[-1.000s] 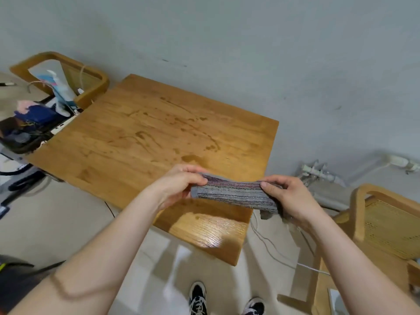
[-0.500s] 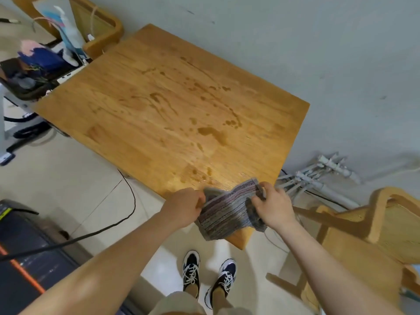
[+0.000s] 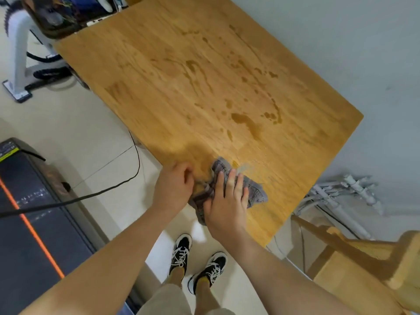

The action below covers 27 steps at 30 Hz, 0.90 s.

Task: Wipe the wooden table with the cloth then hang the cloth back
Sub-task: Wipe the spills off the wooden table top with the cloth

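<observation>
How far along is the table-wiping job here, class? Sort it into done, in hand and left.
Done: the cloth lies bunched at the near edge of the wooden table. In hand: the right hand presses flat on the cloth; the left hand curls at its edge, grip unclear. Left: wet marks cover the middle, so nearly all the wiping is to do, then hanging the cloth back.
</observation>
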Each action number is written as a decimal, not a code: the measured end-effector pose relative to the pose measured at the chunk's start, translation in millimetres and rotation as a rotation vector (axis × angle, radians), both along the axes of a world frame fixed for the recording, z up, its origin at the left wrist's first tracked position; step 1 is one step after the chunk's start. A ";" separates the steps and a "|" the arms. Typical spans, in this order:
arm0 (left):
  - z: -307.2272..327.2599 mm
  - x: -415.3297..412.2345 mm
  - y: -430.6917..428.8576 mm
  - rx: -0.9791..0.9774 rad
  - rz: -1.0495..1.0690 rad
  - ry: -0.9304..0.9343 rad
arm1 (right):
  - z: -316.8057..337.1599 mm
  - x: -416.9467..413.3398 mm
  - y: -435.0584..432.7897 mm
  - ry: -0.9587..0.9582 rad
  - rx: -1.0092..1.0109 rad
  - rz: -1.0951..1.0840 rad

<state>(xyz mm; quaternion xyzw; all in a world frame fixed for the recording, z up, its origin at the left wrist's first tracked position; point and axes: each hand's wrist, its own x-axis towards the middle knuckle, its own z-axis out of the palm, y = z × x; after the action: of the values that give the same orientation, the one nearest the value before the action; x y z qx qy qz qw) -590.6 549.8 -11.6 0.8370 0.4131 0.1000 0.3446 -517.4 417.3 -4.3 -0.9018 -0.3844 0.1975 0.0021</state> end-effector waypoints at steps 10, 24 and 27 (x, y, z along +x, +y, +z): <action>-19.5 24.3 88.7 -0.488 1.011 -0.230 | -14.8 38.0 -26.4 -0.033 0.347 0.311; -39.2 48.2 99.4 -0.326 1.035 -0.154 | -23.2 23.3 64.1 -0.155 0.353 0.450; -41.6 50.4 98.4 -0.295 1.038 -0.136 | -29.8 26.0 71.2 -0.207 0.324 0.502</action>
<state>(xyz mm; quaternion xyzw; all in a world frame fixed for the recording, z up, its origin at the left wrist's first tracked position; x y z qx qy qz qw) -540.2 648.2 -53.3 0.4574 0.7587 0.2520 0.3895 -491.4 488.5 -34.1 -0.7821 -0.6195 0.0352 0.0577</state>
